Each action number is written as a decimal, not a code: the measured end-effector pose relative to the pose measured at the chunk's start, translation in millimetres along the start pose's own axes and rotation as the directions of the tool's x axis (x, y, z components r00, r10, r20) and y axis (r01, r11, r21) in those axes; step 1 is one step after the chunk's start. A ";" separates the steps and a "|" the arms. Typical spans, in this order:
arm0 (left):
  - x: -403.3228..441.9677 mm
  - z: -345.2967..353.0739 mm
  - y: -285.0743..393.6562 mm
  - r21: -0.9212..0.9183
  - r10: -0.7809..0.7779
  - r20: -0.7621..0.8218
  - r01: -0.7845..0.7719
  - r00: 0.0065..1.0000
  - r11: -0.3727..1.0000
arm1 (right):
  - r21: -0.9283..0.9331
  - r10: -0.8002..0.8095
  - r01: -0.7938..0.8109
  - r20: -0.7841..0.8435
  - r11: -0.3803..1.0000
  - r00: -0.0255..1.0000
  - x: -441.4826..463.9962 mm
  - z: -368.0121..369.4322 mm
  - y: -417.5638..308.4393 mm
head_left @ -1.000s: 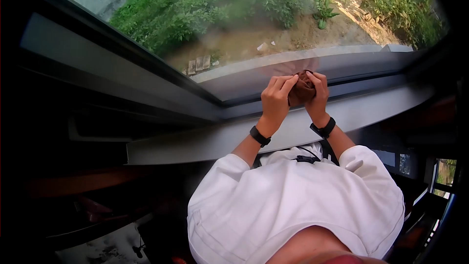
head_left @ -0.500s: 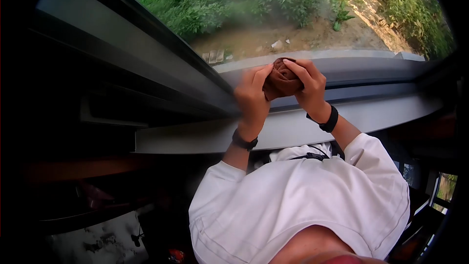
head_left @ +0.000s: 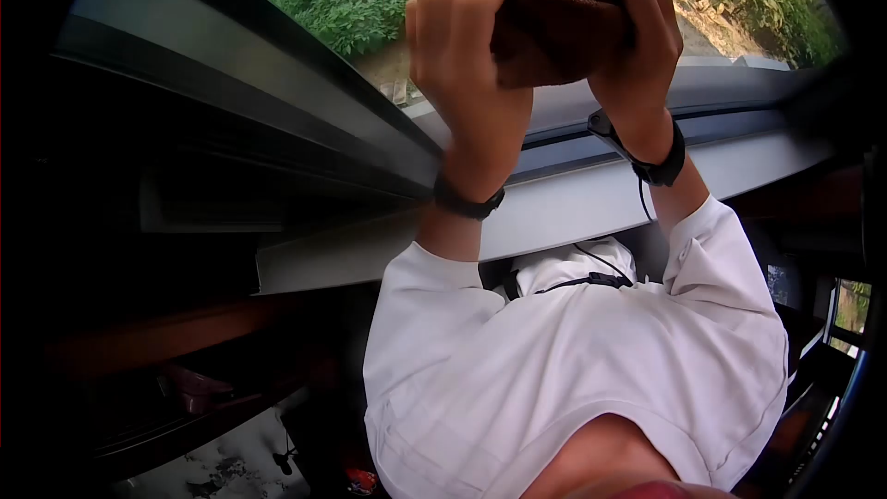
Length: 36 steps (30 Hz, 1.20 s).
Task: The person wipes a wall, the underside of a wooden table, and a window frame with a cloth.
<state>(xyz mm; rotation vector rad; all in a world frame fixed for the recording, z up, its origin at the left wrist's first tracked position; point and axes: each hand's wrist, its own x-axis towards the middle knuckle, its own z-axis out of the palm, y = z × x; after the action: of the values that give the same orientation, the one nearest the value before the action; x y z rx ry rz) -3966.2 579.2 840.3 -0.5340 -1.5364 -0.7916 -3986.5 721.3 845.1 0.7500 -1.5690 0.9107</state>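
A bunched brown cloth [head_left: 559, 28] is held up close to the camera, at the top of the head view. My left hand [head_left: 467, 55] grips its left side, with the thumb at the cloth's upper edge. On the other side my right hand [head_left: 642, 37] is closed round the cloth, its fingers curving over the top. The cloth's upper end is cut off by the frame. Black bands sit on both wrists. Below the hands runs the pale window sill [head_left: 573, 194].
A dark window frame [head_left: 277, 83] slants along the left. Outside are green bushes [head_left: 323, 9] and bare soil. A marbled surface [head_left: 222, 457] shows at lower left, near a dark red object [head_left: 199, 383].
Both hands have lifted the brown cloth from above the sill up toward the camera, so it looks larger. They keep hold of it on both sides.
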 end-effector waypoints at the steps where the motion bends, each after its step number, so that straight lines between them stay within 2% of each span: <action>1: -12.0 6.1 3.0 -0.025 -0.038 0.035 0.039 0.999 0.999 | -0.001 -0.027 0.027 -0.003 1.000 1.000 -15.6 -4.2 12.0; 7: -89.3 17.0 4.2 -0.035 -0.224 0.275 0.242 0.935 0.970 | -0.089 0.238 -0.231 0.086 0.969 0.967 -102.7 -15.5 24.0; 9: -110.0 8.7 -1.6 -0.006 -0.268 0.324 0.285 0.907 0.958 | -0.082 0.276 -0.267 0.123 0.960 0.953 -123.1 -8.6 24.1; 12: -124.8 -4.4 -8.2 0.029 -0.364 0.283 0.371 0.888 0.928 | -0.072 0.313 -0.305 0.161 0.950 0.936 -127.4 6.9 11.0; 15: -114.3 -17.2 -9.0 0.055 -0.335 0.249 0.332 0.909 0.942 | -0.022 0.297 -0.299 0.211 0.954 0.931 -120.6 14.5 5.0; 20: -74.2 4.1 4.6 0.098 -0.298 0.134 0.286 0.945 0.953 | 0.042 0.227 -0.234 0.130 0.971 0.965 -68.2 1.7 8.8; 24: -46.7 51.7 31.6 0.068 -0.186 0.088 0.180 0.979 0.981 | 0.024 0.163 -0.164 0.043 0.986 0.986 -38.6 -38.1 38.8; 28: -33.5 115.3 69.2 0.088 -0.136 0.094 0.128 0.986 0.988 | -0.006 0.092 -0.092 -0.043 0.996 0.995 -23.4 -89.4 88.9; 32: -44.7 174.9 102.3 0.067 -0.098 0.158 0.089 0.982 0.994 | 0.005 0.144 -0.144 -0.035 0.990 0.989 -30.3 -148.9 134.3; 35: -61.6 217.7 129.0 0.042 -0.115 0.208 0.109 0.971 0.993 | 0.004 0.189 -0.189 -0.035 0.982 0.981 -46.4 -187.8 168.7; 36: -71.0 232.1 138.9 -0.009 -0.174 0.234 0.181 0.956 0.983 | 0.004 0.224 -0.223 -0.022 0.975 0.974 -54.0 -201.2 178.5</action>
<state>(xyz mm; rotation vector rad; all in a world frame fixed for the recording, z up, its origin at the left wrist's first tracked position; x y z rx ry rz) -4009.5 851.6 794.5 -0.5301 -1.8108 -0.9164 -4029.3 984.5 780.6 0.5693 -1.6560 1.0802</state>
